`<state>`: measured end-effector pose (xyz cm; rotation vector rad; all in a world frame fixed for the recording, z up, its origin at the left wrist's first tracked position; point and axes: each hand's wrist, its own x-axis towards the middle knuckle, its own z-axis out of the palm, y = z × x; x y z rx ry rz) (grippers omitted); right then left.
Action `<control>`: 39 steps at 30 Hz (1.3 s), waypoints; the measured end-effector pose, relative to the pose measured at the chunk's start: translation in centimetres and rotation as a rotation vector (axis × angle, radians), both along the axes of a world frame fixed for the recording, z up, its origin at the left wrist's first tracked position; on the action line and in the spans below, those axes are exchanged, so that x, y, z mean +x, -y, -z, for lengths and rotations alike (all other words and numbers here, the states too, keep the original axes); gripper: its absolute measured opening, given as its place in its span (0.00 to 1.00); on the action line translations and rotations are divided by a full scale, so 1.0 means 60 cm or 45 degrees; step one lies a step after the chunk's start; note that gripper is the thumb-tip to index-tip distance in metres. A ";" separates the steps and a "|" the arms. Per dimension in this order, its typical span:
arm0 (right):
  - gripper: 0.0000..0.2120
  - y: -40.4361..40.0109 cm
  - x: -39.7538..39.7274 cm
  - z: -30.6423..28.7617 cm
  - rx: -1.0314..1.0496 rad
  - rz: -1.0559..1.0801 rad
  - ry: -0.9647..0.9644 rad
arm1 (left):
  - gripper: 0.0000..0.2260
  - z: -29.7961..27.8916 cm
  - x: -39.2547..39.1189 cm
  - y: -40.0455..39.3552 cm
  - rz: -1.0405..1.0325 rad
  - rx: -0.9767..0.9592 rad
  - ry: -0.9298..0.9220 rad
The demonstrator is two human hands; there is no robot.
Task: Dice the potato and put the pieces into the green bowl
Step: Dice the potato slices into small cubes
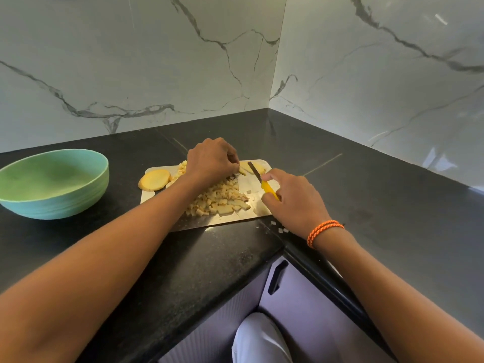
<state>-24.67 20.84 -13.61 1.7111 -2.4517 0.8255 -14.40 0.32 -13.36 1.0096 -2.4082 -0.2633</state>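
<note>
A shiny metal cutting board (258,209) lies on the black counter. A heap of diced potato (221,199) covers its middle. My left hand (210,161) pinches a thin potato strip (242,172) at the board's far side. My right hand (293,199) grips a yellow-handled knife (269,189), its dark blade pointing at the potato slices (255,167) near the far edge. A round potato slab (154,180) rests on the board's left corner. The green bowl (53,183) stands to the left with nothing visible inside.
A few stray potato bits (280,227) lie on the black counter (366,192) by my right wrist. Marble walls meet in a corner behind. The counter's front edge runs below, above a cupboard door with a dark handle (276,277).
</note>
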 end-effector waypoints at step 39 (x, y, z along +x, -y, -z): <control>0.16 -0.022 -0.015 -0.004 0.062 -0.095 0.078 | 0.02 -0.019 0.006 -0.013 0.062 0.010 0.142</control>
